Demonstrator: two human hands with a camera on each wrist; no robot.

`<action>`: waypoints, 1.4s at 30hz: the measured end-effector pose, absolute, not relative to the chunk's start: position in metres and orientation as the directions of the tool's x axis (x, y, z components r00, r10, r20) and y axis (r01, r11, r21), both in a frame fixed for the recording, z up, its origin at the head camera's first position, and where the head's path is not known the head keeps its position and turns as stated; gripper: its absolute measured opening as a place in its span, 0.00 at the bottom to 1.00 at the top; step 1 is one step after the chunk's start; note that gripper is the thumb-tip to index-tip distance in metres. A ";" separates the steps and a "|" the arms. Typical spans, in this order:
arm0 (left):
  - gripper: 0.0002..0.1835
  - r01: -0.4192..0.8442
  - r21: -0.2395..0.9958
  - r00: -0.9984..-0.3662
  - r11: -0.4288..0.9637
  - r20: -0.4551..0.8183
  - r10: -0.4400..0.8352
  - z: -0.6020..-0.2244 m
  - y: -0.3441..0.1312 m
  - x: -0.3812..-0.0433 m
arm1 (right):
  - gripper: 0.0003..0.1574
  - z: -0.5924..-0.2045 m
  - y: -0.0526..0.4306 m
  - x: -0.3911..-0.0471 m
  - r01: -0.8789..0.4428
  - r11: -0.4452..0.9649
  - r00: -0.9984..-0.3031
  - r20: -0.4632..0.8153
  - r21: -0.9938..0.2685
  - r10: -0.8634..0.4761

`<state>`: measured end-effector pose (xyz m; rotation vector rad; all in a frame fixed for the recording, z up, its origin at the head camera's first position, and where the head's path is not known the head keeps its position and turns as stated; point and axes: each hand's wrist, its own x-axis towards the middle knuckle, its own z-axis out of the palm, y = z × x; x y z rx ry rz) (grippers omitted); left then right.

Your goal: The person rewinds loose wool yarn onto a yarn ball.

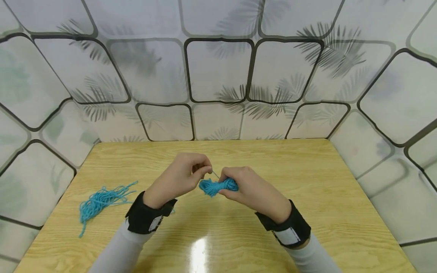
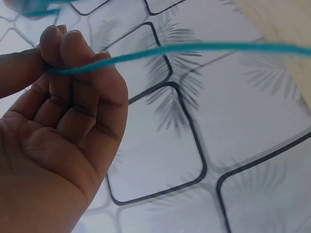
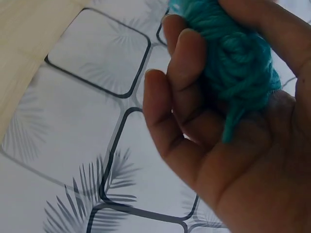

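A small bundle of blue yarn (image 1: 218, 186), drawn in at its middle by wraps, is gripped between the thumb and fingers of my right hand (image 1: 254, 189). Seen from the right wrist, the bundle (image 3: 238, 63) lies against the palm and a short yarn end sticks out. My left hand (image 1: 181, 176) pinches a strand of yarn (image 1: 216, 174) that runs taut to the bundle. In the left wrist view this strand (image 2: 194, 47) passes between thumb and fingertips and trails off across the fingers.
A loose, tangled heap of blue yarn (image 1: 102, 203) lies on the wooden table (image 1: 307, 170) at the left, its strands reaching toward my left wrist. Behind the table and along both sides stands a patterned white covering (image 1: 218, 72).
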<state>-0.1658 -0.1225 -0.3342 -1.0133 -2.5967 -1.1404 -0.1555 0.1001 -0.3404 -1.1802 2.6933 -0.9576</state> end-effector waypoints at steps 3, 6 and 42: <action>0.08 0.672 0.560 -0.732 0.484 0.404 0.548 -0.330 -0.117 -0.157 | 0.08 -0.342 0.099 -0.158 -0.622 0.579 -0.752 0.196 -0.527 -0.630; 0.07 0.700 0.533 -0.709 0.476 0.437 0.554 -0.327 -0.112 -0.148 | 0.07 -0.343 0.099 -0.160 -0.590 0.618 -0.791 0.222 -0.519 -0.570; 0.07 0.650 0.579 -0.755 0.493 0.414 0.509 -0.335 -0.127 -0.169 | 0.14 -0.339 0.107 -0.154 -0.744 0.342 -0.640 0.467 -0.574 -0.610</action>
